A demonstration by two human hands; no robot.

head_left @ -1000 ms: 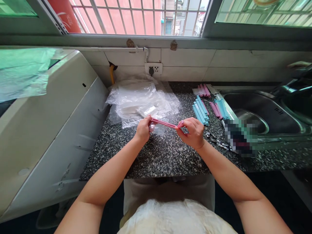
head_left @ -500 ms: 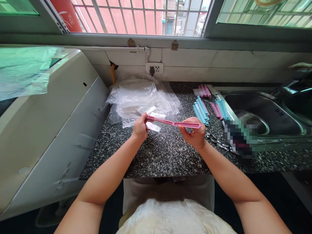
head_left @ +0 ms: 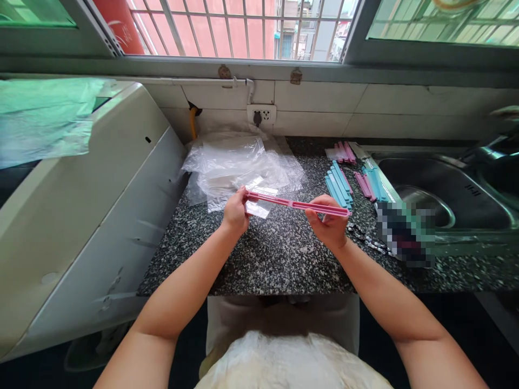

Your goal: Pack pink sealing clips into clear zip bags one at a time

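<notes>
A pink bag sealing clip (head_left: 291, 204), unfolded to its full length with its hinge in the middle, stretches between my hands above the counter. My left hand (head_left: 235, 210) pinches its left end. Close to the right end, my right hand (head_left: 329, 222) grips the other arm between thumb and fingers. Clear plastic bags (head_left: 235, 162) lie in a loose pile behind my left hand. A small shiny packet (head_left: 259, 208) shows just under the clip; whether my left hand touches it I cannot tell. Blue sealing clips (head_left: 338, 186) lie behind my right hand.
More pink clips (head_left: 345, 152) and a mixed pink and blue group (head_left: 371, 185) lie beside the steel sink (head_left: 450, 178). A blurred-out dark item (head_left: 405, 235) and a beaded strip (head_left: 371, 241) are on the speckled counter (head_left: 275, 265). A cream appliance (head_left: 117, 162) stands at left.
My right hand has shifted right along the clip, and more of the unfolded clip shows between my hands. My left hand keeps its hold. The view has turned slightly left.
</notes>
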